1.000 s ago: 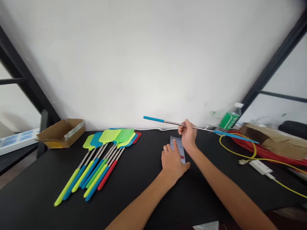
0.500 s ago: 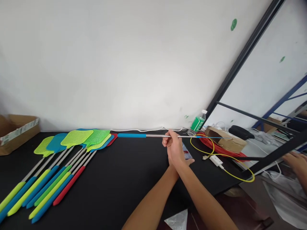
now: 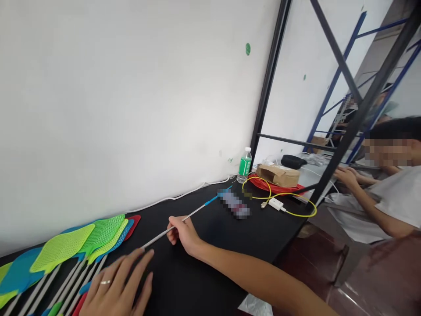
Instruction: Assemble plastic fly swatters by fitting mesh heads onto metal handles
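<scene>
My right hand (image 3: pixel 184 235) pinches the metal shaft of a fly swatter (image 3: pixel 196 212) held at a slant above the black table. Its blue head end points to the upper right and looks thin, seen nearly edge-on. My left hand (image 3: pixel 120 281), with a ring on one finger, is spread over the swatter's handle end, which it mostly hides. The fingers there are stretched out; contact with the handle is unclear. Beside it on the left lies a row of fly swatters (image 3: pixel 62 248) with yellow-green, blue, green and red heads.
Against the wall stands a bottle with a green label (image 3: pixel 245 166). Near it are a blurred flat packet (image 3: pixel 235 204), a yellow cable (image 3: pixel 297 214), a white adapter (image 3: pixel 275 203) and a cardboard box (image 3: pixel 278 175). A black metal frame (image 3: pixel 268 96) rises behind; another person (image 3: pixel 394 193) sits at right.
The view has swung right. My crossed arms have parted, with my left hand now over the swatter's handle end. The swatter has gone from level to slanted, still in my right hand.
</scene>
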A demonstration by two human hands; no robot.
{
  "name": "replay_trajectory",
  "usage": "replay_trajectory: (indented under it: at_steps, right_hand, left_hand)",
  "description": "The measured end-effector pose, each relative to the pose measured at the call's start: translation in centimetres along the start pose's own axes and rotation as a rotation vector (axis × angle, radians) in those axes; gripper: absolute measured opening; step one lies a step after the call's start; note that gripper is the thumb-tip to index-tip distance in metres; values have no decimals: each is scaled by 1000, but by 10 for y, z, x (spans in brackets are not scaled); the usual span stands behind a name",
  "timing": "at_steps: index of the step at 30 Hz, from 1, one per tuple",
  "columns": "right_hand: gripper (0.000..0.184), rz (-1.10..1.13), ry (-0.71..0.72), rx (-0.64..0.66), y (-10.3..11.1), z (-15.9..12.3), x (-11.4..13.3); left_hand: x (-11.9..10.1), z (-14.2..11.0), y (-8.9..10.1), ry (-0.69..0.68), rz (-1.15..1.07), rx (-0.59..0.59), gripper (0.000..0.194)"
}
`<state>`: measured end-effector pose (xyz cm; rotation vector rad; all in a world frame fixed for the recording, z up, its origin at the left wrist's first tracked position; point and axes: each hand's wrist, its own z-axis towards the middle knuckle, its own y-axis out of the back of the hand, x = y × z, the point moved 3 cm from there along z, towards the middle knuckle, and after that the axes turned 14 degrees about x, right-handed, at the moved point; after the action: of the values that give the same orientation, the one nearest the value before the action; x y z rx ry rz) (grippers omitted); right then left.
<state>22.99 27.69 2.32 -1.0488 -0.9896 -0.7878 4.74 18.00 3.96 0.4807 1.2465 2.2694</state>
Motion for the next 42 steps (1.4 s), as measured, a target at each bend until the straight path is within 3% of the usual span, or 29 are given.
replay_trajectory:
  at_steps: [2,6,12,17,20,24,32,38,42]
  right_hand:
    - [46,-2,24,18,-9,7,-6]
    - [43,-46,41,97,-20,8,-8]
    - [46,-318,-104,338,-29,-4,0]
    - [51,-397,-118,441,-28,-9,4]
    - [55,-436,-77,508,-27,-8,0]
    - [52,-406,-72,556,-25,-9,-4]
    - [46,-326,-94,536,-22,-11,-2]
    - [46,-204,-50,407,-17,-4,-5]
    - [47,-247,-81,445,-18,-6,-4]
  left_hand:
    - [9,18,5,82,89,20,41]
    - [20,42,-1,78,128,77,38]
    - [24,36,-16,-138,47,-7,29]
    - [15,33,-10,-159,59,-34,25]
    - [15,32,-11,-123,43,40,24]
    - [16,29,-11,-133,37,34,25]
    - [15,33,-6,-109,46,9,31]
    - [19,46,-3,-85,1,45,28]
    - [18,41,1,-115,22,24,26]
